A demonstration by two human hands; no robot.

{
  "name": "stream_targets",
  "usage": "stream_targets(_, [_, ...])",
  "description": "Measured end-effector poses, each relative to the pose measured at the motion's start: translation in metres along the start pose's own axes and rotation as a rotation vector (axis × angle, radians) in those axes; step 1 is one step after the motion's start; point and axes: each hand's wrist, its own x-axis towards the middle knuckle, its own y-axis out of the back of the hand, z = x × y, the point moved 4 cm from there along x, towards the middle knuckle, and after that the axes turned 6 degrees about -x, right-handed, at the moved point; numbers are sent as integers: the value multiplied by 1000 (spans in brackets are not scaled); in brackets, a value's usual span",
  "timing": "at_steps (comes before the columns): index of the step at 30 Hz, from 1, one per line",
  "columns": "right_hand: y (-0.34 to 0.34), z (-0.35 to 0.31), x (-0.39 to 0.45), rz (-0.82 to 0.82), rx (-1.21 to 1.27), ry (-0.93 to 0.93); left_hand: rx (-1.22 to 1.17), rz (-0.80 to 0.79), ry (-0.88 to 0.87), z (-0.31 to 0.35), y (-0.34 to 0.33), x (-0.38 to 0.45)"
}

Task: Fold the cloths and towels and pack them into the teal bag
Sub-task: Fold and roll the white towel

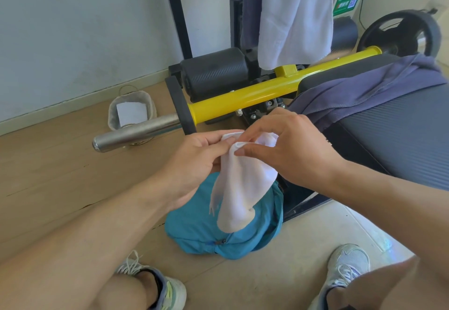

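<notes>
My left hand [194, 161] and right hand [289, 149] both pinching top edge of small white cloth [239, 183], matching corners for fold. Cloth hangs directly over teal bag [194, 227] (short drop later).

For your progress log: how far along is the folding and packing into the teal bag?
Done: nothing visibly packed; the teal bag lies on the floor, its contents hidden. In hand: the left hand and right hand both pinch a small white cloth above the bag. Left: the white towel hanging on the rack and the purple cloth on the bench.
</notes>
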Motion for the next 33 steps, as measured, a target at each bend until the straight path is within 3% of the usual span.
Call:
stream_targets(5, [3, 3, 2, 6, 9, -14, -49, -57, 24, 0, -2, -1])
stream_targets(10, [4, 5, 2, 20, 36, -36, 86, -201, -78, 1, -7, -5])
stream_targets(18, [2, 3, 2, -66, 54, -39, 236, -107, -145, 6, 8, 1])
stream_targets(25, [3, 22, 2, -362, -483, 49, 191, -71, -104, 20, 30, 6])
stream_targets(33, [7, 22, 2, -386, -339, 51, 523, 67, -194, 21, 50, 8])
